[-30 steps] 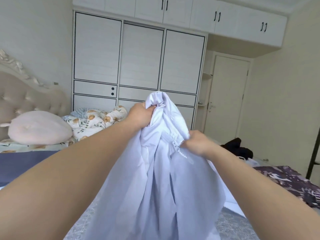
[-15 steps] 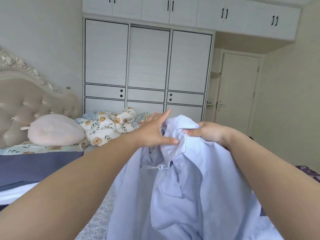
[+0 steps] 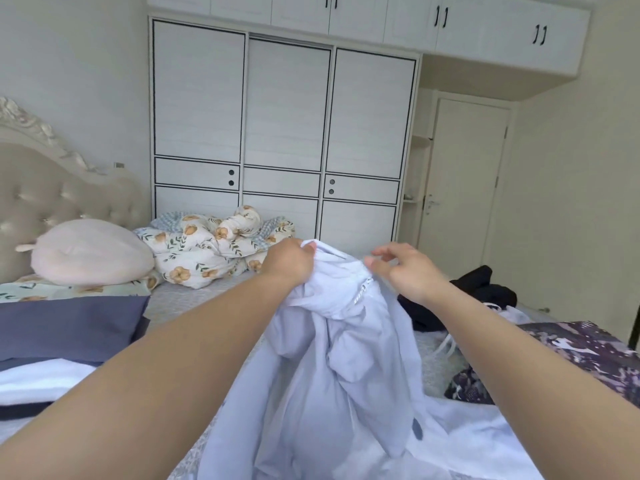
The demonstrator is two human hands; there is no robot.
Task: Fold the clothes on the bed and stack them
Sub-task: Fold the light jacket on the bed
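Observation:
A pale blue shirt (image 3: 332,368) hangs bunched in front of me over the bed (image 3: 180,299), its lower part spread on the mattress. My left hand (image 3: 289,263) grips the shirt's top edge in a fist. My right hand (image 3: 403,268) is beside the collar, thumb and forefinger at the fabric's edge, the other fingers loosely spread. A black garment (image 3: 485,289) lies at the right of the bed, with a dark patterned cloth (image 3: 571,358) nearer me. Folded navy (image 3: 69,327) and white (image 3: 38,379) cloth lies stacked at the left.
A pink plush pillow (image 3: 90,252) and a crumpled floral duvet (image 3: 207,247) lie by the tufted headboard (image 3: 52,192). A white wardrobe (image 3: 284,133) fills the far wall, with a closed door (image 3: 464,181) to its right.
The shirt has come down from chest height toward the bed. My left hand went from flat fingers on the fabric to a fist on the top edge; my right hand loosened its hold.

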